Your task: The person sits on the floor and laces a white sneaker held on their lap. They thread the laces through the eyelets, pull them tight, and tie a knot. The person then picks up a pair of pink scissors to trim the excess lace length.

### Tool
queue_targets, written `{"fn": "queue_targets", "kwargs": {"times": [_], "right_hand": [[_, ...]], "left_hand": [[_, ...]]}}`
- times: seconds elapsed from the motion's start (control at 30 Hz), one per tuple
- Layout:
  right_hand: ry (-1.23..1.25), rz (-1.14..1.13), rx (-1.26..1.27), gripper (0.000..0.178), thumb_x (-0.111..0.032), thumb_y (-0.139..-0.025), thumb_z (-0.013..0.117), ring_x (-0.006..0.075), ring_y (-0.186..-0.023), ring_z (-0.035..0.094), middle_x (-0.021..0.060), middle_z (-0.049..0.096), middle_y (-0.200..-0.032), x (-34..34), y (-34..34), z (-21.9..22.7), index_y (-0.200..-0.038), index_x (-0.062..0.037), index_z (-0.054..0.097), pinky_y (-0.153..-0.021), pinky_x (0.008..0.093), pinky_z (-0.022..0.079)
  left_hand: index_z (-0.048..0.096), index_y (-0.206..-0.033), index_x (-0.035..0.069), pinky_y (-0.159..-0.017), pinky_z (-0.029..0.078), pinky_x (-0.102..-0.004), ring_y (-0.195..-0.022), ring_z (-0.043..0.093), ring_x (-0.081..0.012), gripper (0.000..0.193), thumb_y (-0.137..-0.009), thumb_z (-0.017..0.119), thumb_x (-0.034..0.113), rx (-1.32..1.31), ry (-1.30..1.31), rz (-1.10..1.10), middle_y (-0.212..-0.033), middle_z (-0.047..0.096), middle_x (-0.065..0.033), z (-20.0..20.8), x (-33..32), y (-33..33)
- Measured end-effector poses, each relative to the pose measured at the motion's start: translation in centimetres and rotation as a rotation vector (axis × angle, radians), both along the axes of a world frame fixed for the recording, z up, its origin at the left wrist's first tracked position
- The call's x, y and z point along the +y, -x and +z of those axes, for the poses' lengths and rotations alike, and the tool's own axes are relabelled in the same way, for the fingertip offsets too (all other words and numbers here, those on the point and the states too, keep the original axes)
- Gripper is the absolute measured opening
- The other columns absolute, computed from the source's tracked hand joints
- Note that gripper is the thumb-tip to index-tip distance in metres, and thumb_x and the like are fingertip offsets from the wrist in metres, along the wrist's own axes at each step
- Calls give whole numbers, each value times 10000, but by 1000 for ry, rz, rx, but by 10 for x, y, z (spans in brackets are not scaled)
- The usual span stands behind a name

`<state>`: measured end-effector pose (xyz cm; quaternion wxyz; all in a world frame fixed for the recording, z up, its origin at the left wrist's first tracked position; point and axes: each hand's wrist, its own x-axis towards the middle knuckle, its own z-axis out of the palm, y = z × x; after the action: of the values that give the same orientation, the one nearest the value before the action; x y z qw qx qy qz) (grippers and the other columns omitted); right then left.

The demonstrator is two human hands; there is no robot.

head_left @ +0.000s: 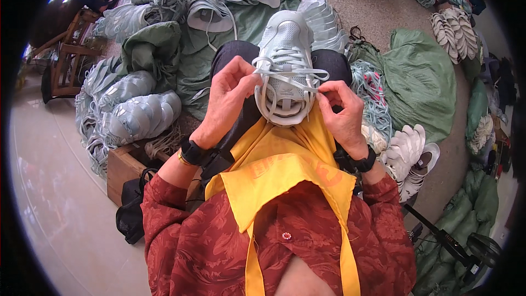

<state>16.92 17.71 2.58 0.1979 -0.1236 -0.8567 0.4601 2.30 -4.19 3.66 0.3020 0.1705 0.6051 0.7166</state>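
Note:
A pale grey-blue sneaker [285,26] rests between my knees, toe pointing away and its opening towards me. Its shoelace [293,83] is threaded through the eyelets and crosses loosely over the tongue, with a loop out to the right. My left hand [234,85] pinches the lace at the shoe's left side, thumb and finger closed together. On the right side, my right hand [342,111] pinches the lace close to the collar, its other fingers curled. Below the shoe, a yellow apron [279,172] covers my lap.
Nested stacks of pale shoe uppers [139,115] lie to the left, with more beyond the sneaker. A green sack [419,79] lies right, beside bundled laces [370,90] and white uppers [408,153]. A wooden box [123,172] stands by my left elbow, a wooden chair [68,66] farther left.

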Motion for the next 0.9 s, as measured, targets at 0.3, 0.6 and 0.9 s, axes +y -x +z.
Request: {"fn": "queue_targets", "kwargs": {"times": [0.3,0.6,0.9], "right_hand": [[31,22,-9,226,-22,-873,765,146,-710,707,81,706,-902,-3,2,2,-1062,-17,639,-619,274,574],[-207,46,39,211,3,-834,743,236,-694,701,113,649,-850,-8,8,4,-989,-13,601,-644,349,565],[-191,2,-23,168,-26,-812,711,263,-624,671,117,618,-710,-9,27,27,-883,-23,559,-586,376,534]], "left_hand": [[573,-929,80,-692,382,-210,-748,461,-30,180,-1058,591,206,44,31,27,-859,583,51,0,-1,9],[580,-894,16,-697,484,-241,-773,582,-65,147,-921,722,-5,595,277,-23,-854,606,-12,6,-12,-14],[587,-1037,32,-758,499,-432,-861,581,-352,346,-794,811,135,1090,315,-311,-903,583,-125,4,5,-46]]}}
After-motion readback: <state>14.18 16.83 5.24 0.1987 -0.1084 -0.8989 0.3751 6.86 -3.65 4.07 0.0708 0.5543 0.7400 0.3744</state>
